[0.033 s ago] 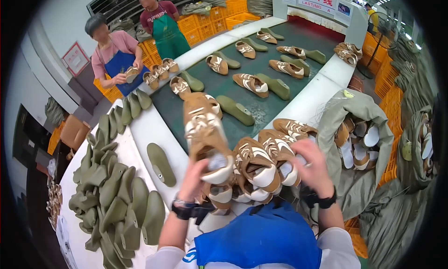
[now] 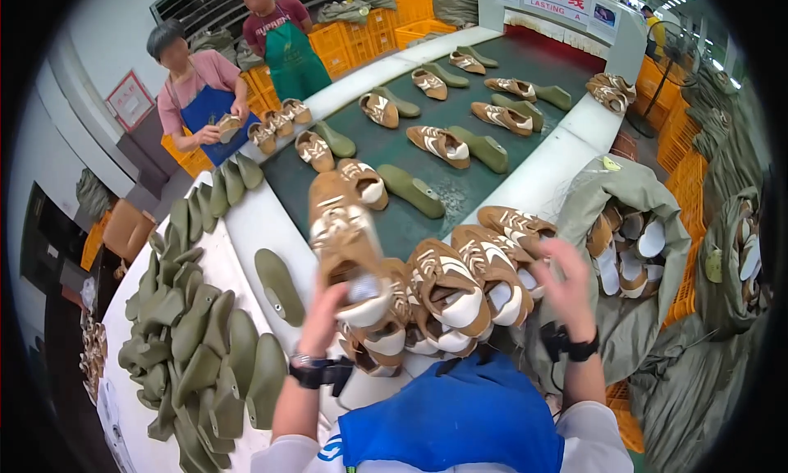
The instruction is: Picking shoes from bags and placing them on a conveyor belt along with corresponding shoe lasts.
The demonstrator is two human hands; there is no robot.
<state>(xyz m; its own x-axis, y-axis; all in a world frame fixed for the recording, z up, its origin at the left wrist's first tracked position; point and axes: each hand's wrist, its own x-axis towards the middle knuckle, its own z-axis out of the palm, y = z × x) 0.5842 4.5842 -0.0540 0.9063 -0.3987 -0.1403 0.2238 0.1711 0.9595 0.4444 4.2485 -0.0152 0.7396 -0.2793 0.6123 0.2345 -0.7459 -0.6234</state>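
Note:
My left hand (image 2: 318,324) grips the heel end of a brown and white sneaker (image 2: 343,235), which is lifted with its toe pointing away from me. Right of it, a cluster of similar sneakers (image 2: 447,288) lies at the near end of the belt, some piled on others. My right hand (image 2: 568,283) is beside the rightmost shoes of that cluster, its fingers apart and holding nothing. A single green shoe last (image 2: 278,287) rests on the white ledge left of the lifted sneaker.
A dark green conveyor belt (image 2: 373,231) carries sneakers paired with lasts. Many lasts (image 2: 197,350) are heaped on the white table at left. A grey-green sack (image 2: 574,333) of shoes stands at right, near orange crates (image 2: 688,182). Two people (image 2: 201,104) stand beyond the belt's left side.
My left hand has shifted slightly left with the sneaker. My right hand has moved a little right, away from the cluster of sneakers.

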